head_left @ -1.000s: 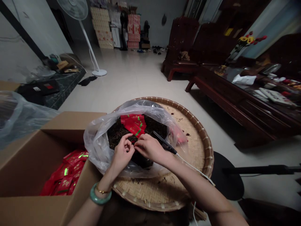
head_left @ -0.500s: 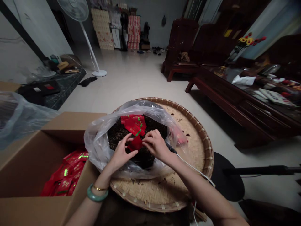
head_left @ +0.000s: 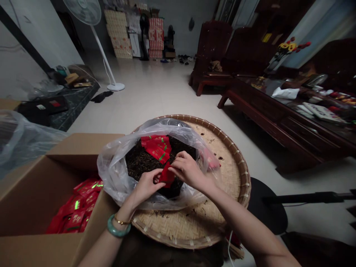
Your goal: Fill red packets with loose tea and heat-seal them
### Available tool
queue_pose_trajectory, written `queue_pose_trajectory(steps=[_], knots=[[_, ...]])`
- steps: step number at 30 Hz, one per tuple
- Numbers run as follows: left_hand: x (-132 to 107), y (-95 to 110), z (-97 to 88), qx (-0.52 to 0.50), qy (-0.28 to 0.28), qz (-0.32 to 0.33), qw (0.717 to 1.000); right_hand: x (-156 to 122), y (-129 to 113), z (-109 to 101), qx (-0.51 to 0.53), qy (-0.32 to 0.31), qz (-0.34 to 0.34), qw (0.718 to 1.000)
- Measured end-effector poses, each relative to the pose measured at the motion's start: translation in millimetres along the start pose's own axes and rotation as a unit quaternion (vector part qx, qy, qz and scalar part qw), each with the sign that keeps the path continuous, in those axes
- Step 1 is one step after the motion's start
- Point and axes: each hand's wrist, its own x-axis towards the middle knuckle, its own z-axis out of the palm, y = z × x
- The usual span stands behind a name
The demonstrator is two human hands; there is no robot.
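A small red packet [head_left: 167, 175] is held between my two hands, over the open clear plastic bag [head_left: 112, 163]. My left hand [head_left: 148, 182] pinches its lower left side, and my right hand [head_left: 185, 168] grips its upper right edge. Dark, dry, leaf-like strands [head_left: 133, 165] fill the bag. Several flat red packets [head_left: 157, 146] with green marks lie fanned on top of them, just beyond my hands. The bag rests on a round woven bamboo tray [head_left: 233, 159].
To the left stands an open cardboard box [head_left: 22, 207] with several red packets [head_left: 76, 213] inside. A white pedestal fan [head_left: 104, 55] is farther off. A dark wooden table [head_left: 267, 115] stands at right, near a black round base [head_left: 265, 207]. Loose bits dot the tray.
My left hand has closed onto the packet's lower side; before, its fingers were spread. The packet has shifted slightly right and tilted more upright. The right hand keeps its grip.
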Motion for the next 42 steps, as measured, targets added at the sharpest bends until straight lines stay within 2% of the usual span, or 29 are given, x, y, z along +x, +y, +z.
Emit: queue_pose_trajectory(steps=[3,6,10,13,16,19,22,25,27,32,37,42], knots=[[0,-1,-4.0,0.086,0.008,0.038,0.996,-2,3,7,0.016,-0.026,0.036,0.999],[1,-1,-4.3,0.112,0.030,0.063,0.991,-5,6,11,0.038,-0.045,0.074,0.996],[1,5,0.5,0.036,0.004,0.036,0.999,-4,6,10,0.069,-0.041,0.102,0.992],[2,13,5.9,-0.052,-0.033,-0.009,0.998,-1,1,6,0.101,-0.041,0.091,0.990],[3,19,10.2,-0.103,-0.046,-0.057,0.992,1,-5,-1,0.115,-0.037,0.070,0.990],[3,20,12.2,-0.114,-0.045,-0.071,0.990,3,-8,-5,0.103,-0.068,0.060,0.990],[3,19,14.0,-0.098,-0.038,-0.061,0.993,3,-7,-2,0.107,-0.118,0.067,0.985],[2,19,16.7,-0.098,-0.038,-0.047,0.993,3,-6,3,0.112,-0.140,0.064,0.982],[2,18,17.9,-0.109,-0.040,-0.052,0.992,3,-6,3,0.116,-0.128,0.058,0.983],[0,19,17.0,-0.178,-0.061,-0.071,0.980,0,-6,-4,0.122,-0.025,0.054,0.991],[-3,22,19.1,-0.208,-0.078,-0.084,0.971,-1,-1,1,0.107,-0.024,0.059,0.992],[-6,22,17.9,-0.205,-0.115,-0.129,0.963,-3,3,5,0.177,-0.023,0.080,0.981]])
